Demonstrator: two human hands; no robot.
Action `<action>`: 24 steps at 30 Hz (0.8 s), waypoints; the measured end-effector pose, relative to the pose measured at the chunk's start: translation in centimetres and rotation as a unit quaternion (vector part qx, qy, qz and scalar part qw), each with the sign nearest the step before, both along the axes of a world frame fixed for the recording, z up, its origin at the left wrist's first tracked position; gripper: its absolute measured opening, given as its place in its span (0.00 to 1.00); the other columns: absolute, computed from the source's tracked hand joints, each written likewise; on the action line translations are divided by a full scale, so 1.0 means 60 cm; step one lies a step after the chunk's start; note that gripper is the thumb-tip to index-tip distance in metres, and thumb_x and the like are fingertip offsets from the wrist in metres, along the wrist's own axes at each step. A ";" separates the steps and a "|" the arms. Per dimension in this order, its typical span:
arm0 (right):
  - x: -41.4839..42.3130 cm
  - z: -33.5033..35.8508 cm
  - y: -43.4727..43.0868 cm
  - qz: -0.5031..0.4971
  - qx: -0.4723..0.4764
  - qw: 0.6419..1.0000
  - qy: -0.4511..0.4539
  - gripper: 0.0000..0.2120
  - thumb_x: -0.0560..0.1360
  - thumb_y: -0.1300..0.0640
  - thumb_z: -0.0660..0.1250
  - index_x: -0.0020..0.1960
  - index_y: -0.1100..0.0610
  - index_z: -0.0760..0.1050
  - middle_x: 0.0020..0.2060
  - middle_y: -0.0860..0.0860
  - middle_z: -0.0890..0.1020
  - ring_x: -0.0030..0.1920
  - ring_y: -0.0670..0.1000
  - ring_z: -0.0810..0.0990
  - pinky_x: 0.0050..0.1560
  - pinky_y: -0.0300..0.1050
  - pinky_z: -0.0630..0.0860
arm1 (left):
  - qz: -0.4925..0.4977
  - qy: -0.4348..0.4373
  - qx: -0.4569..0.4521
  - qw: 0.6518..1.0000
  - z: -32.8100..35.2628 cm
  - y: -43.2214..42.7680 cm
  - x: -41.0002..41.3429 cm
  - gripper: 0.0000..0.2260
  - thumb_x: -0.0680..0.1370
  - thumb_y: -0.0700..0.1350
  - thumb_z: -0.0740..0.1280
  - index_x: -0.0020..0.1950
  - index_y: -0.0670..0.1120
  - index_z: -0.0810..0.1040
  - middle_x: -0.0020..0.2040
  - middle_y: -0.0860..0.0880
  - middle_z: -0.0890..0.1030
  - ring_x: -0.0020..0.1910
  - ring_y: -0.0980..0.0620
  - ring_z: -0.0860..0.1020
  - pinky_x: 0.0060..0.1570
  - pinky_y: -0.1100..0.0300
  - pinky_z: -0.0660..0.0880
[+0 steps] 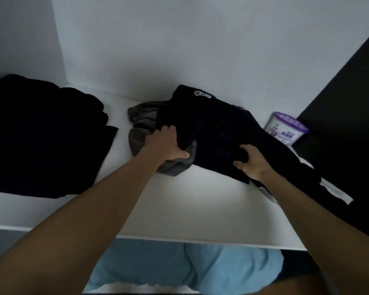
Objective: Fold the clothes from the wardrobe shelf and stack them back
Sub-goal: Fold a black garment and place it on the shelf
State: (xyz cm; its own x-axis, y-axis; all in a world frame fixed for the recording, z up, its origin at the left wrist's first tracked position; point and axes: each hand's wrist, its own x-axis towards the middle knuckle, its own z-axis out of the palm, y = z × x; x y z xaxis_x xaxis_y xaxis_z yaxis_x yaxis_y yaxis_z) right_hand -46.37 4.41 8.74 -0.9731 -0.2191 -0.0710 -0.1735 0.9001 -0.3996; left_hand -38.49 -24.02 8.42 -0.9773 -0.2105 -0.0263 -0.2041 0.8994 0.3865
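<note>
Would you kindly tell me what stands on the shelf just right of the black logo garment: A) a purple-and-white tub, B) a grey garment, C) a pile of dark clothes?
A: the purple-and-white tub stands right of the black logo garment, while the grey garment pokes out at its left.

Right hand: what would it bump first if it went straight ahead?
The right hand grips the black garment, so more of that cloth comes first; behind it, probably the white back wall, though depth is unclear.
</note>
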 end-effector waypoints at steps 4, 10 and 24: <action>-0.008 -0.007 0.007 0.027 0.013 0.999 0.011 0.30 0.76 0.55 0.72 0.75 0.58 0.66 0.76 0.56 0.62 0.76 0.57 0.61 0.77 0.50 0.58 | 0.029 0.086 -0.040 0.995 0.003 0.021 -0.006 0.10 0.76 0.49 0.67 0.53 0.47 0.72 0.49 0.46 0.78 0.54 0.38 0.78 0.50 0.48 0.71; -0.033 0.001 0.025 0.044 0.000 0.998 0.054 0.25 0.76 0.53 0.71 0.71 0.56 0.72 0.70 0.56 0.71 0.69 0.58 0.71 0.69 0.56 0.71 | -0.078 0.214 0.125 0.966 0.063 0.079 0.009 0.17 0.80 0.44 0.67 0.32 0.50 0.69 0.32 0.51 0.74 0.37 0.52 0.78 0.39 0.58 0.69; -0.052 0.008 0.108 0.041 -0.229 0.969 0.079 0.11 0.78 0.59 0.63 0.59 0.58 0.77 0.51 0.53 0.79 0.53 0.54 0.79 0.48 0.43 0.70 | -0.055 -0.181 0.031 0.981 0.045 0.185 0.131 0.07 0.77 0.46 0.70 0.39 0.53 0.81 0.34 0.60 0.81 0.36 0.61 0.78 0.39 0.69 0.70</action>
